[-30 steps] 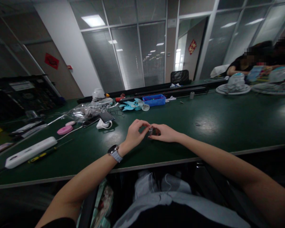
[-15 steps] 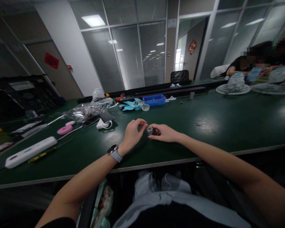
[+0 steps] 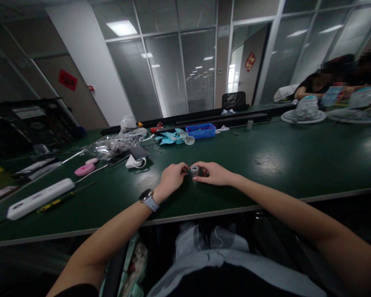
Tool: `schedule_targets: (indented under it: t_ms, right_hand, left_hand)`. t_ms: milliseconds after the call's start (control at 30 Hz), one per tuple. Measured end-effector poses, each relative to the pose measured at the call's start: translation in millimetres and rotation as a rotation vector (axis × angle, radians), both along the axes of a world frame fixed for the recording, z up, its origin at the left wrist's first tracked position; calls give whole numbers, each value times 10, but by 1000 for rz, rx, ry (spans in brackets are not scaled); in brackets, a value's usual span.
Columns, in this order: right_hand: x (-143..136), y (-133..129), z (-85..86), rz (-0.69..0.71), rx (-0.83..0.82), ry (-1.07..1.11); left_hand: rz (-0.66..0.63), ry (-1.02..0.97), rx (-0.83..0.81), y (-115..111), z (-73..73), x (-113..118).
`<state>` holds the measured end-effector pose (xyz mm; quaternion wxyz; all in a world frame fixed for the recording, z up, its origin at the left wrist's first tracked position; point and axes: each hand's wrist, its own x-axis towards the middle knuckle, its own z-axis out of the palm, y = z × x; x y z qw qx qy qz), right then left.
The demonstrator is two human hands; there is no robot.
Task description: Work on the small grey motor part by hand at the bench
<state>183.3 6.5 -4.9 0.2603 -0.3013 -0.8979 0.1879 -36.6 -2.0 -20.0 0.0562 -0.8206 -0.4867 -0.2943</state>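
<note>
Silvery metal on the little cylinder (image 3: 194, 170), upright at the middle of the near half of the table, top face pointing up. The right hand (image 3: 217, 173) has it pinched from the right side, thumb low in front and fingers round the back. The left hand (image 3: 172, 176) is curled just left of it, fingertips bent in; can't tell if they're touching it or pinching something tiny. Both forearms angle in from the bottom corners, and there's a watch (image 3: 148, 198) on the left wrist.

Table (image 3: 297, 161) is dark green, kinda shiny, with a pale front edge. Off to the left: a white power strip (image 3: 40, 199), a yellow-handled screwdriver (image 3: 51, 205) beside it, a pink round thing (image 3: 84, 169) and crinkly clear plastic (image 3: 111, 145). Further back you get light blue blades (image 3: 173, 137) next to a blue tray (image 3: 201, 133), plus another cylinder (image 3: 250, 124) over to the right.

Past that, a black mesh chair (image 3: 234, 100), tall glass panels (image 3: 167, 70) and 2 doors with red decorations (image 3: 250, 62), and at far right a co-worker's arm (image 3: 303, 91) by white fan parts (image 3: 306, 110)
</note>
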Motion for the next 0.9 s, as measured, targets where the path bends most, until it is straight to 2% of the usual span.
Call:
schedule_targets:
  t_ms: [167, 233, 367, 467, 700, 900]
  right_hand:
    - [-3, 12, -13, 3, -8, 11]
    - [-6, 8, -8, 11, -2, 11]
    - [-9, -4, 2, -17, 10, -12]
    - [-4, 1, -2, -32, 13, -24]
    - [2, 22, -20, -26, 21, -13]
    - [-12, 5, -7, -30, 12, -6]
  left_hand:
    - [40, -1, 68, -44, 37, 12]
    - [29, -64, 57, -63, 77, 37]
    - [-112, -286, 77, -100, 157, 129]
    - [-227, -357, 100, -124, 187, 194]
    - [-287, -412, 102, -161, 205, 227]
    - [-292, -310, 94, -156, 198, 220]
